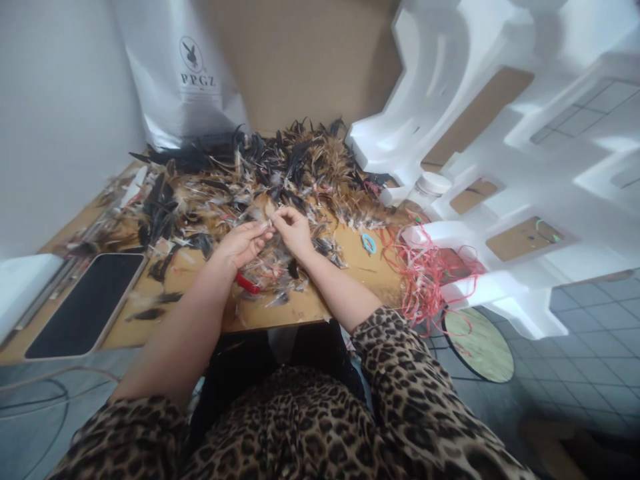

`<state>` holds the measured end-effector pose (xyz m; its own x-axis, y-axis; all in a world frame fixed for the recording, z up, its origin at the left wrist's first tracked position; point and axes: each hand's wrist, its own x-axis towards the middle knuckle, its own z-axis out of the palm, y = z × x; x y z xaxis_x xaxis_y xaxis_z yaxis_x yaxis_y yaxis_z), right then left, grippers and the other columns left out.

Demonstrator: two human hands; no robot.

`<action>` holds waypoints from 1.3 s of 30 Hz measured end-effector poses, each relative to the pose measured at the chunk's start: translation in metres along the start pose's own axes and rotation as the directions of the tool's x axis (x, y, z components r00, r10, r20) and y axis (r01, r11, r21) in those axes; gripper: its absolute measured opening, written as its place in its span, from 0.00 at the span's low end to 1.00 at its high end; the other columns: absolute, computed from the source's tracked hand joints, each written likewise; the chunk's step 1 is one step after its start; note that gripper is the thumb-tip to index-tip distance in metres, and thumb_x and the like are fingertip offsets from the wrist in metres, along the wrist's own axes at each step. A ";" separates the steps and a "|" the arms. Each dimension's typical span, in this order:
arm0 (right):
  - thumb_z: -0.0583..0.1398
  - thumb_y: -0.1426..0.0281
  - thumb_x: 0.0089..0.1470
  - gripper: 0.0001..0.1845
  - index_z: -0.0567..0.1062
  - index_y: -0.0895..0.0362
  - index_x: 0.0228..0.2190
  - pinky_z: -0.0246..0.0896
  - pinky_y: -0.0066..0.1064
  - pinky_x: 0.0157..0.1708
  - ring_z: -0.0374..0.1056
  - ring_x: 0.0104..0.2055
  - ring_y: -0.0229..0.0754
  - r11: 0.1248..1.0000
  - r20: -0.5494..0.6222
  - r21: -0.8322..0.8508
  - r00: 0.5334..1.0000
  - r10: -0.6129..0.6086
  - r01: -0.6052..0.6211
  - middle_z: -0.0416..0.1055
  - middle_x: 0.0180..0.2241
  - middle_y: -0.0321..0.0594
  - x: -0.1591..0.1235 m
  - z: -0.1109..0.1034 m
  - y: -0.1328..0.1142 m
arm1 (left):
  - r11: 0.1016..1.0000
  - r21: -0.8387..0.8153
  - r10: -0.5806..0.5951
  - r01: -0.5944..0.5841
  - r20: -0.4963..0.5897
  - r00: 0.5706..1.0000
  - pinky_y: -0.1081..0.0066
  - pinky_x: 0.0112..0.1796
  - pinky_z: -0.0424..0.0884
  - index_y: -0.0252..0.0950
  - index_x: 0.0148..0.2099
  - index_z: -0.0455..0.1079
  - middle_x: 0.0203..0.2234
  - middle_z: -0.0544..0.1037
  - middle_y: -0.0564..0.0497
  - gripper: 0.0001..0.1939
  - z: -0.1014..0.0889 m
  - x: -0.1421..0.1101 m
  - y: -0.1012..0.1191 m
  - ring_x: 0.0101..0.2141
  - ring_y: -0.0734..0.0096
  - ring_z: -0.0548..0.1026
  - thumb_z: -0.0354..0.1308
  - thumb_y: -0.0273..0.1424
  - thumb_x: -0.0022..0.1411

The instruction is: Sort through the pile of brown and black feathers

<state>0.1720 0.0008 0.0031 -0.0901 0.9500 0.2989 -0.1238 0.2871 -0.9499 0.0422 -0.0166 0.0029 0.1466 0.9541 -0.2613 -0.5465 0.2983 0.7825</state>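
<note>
A dark-screened phone is lying flat at the near left of the counter, with a white object sitting farther left. A whitish bag printed "PPGZ" is standing at the back. On the right, a white foam piece is showing several cut-out openings, and a white-lidded jar is standing near it. A blue ring is lying near a tangle of pink strings. Below, a round greenish disc is showing near a tiled floor.
</note>
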 end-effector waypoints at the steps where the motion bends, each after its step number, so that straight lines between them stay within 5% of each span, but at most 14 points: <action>1: 0.60 0.62 0.45 0.11 0.67 0.57 0.25 0.58 0.27 0.31 0.61 0.26 0.32 1.000 -0.001 -0.012 1.000 -0.017 0.017 0.65 0.24 0.32 0.000 0.000 0.002 | 1.000 -0.001 0.006 -0.006 -0.002 1.000 0.88 0.18 0.65 0.28 0.30 0.72 0.23 0.76 0.48 0.02 0.000 0.001 0.000 0.20 0.84 0.72 0.60 0.18 0.52; 10: 0.58 0.61 0.47 0.11 0.69 0.57 0.25 0.58 0.26 0.36 0.61 0.31 0.33 0.968 -0.010 -0.220 0.992 -0.127 0.121 0.66 0.29 0.35 0.000 -0.001 0.010 | 0.997 0.060 0.051 -0.053 0.048 0.998 0.88 0.20 0.65 0.28 0.29 0.72 0.20 0.73 0.51 0.04 -0.003 0.002 -0.004 0.20 0.84 0.70 0.64 0.21 0.48; 19: 0.62 0.60 0.42 0.14 0.72 0.59 0.27 0.58 0.26 0.34 0.62 0.28 0.32 0.999 0.064 -0.014 0.997 0.034 -0.033 0.68 0.25 0.33 0.003 -0.004 0.001 | 0.952 0.237 0.197 -0.195 0.015 0.980 0.83 0.23 0.65 0.29 0.28 0.72 0.20 0.74 0.50 0.08 0.000 -0.001 -0.003 0.21 0.83 0.70 0.66 0.27 0.44; 29: 0.63 0.61 0.41 0.14 0.72 0.59 0.22 0.57 0.25 0.30 0.60 0.25 0.31 0.999 0.033 0.022 0.999 0.030 -0.031 0.67 0.21 0.32 0.001 -0.001 0.000 | 0.876 0.406 0.304 -0.262 -0.042 0.952 0.80 0.22 0.64 0.30 0.26 0.73 0.18 0.74 0.50 0.06 0.003 0.000 -0.007 0.18 0.81 0.69 0.64 0.28 0.44; 35: 0.63 0.61 0.43 0.14 0.73 0.60 0.27 0.60 0.26 0.32 0.63 0.27 0.31 1.000 0.116 -0.014 0.993 0.018 -0.017 0.70 0.24 0.34 0.004 -0.006 0.002 | 0.923 0.306 0.254 -0.232 -0.036 0.966 0.82 0.21 0.63 0.29 0.28 0.73 0.20 0.75 0.49 0.09 -0.002 0.001 -0.004 0.21 0.80 0.71 0.66 0.29 0.43; 39: 0.61 0.62 0.46 0.18 0.73 0.59 0.38 0.62 0.28 0.36 0.66 0.33 0.35 0.929 0.209 -0.309 0.968 -0.142 0.203 0.72 0.34 0.40 0.004 -0.013 -0.002 | 0.973 0.133 0.196 -0.190 -0.030 0.980 0.83 0.22 0.66 0.29 0.29 0.73 0.21 0.76 0.49 0.07 -0.007 0.003 0.000 0.23 0.80 0.72 0.66 0.27 0.45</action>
<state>0.1850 0.0057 0.0047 -0.2760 0.8528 0.4434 0.1718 0.4976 -0.8502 0.0367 -0.0145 -0.0020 0.0119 0.9927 -0.1198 -0.4500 0.1123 0.8860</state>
